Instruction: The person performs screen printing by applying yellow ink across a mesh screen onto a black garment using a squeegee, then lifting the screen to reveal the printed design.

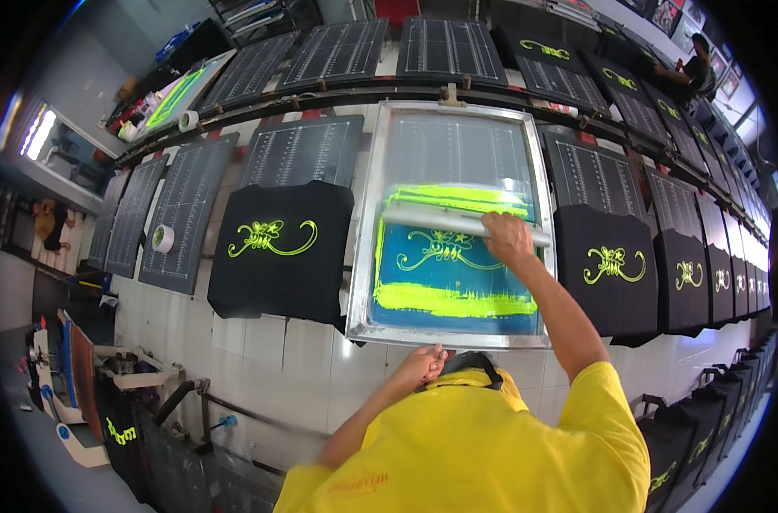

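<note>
A screen-printing screen (361, 282) with a metal frame lies over a printing board in the middle. Its blue mesh carries bands of bright yellow-green ink (453, 299) above and below a scroll-shaped design. My right hand (508, 238) is closed round the right part of a long, pale squeegee (431, 218), which lies across the mesh just below the upper ink band. At the frame's near edge, my left hand (425, 362) is curled, its fingers pressed together. What those fingers hold, if anything, is hidden.
Black printed shirts lie on boards to the left (278, 282) and right (611, 291). A white tub (162, 238) stands on a left board. Behind runs another row of boards (450, 51). One person (695, 73) is at the far right, another (51, 224) at the far left.
</note>
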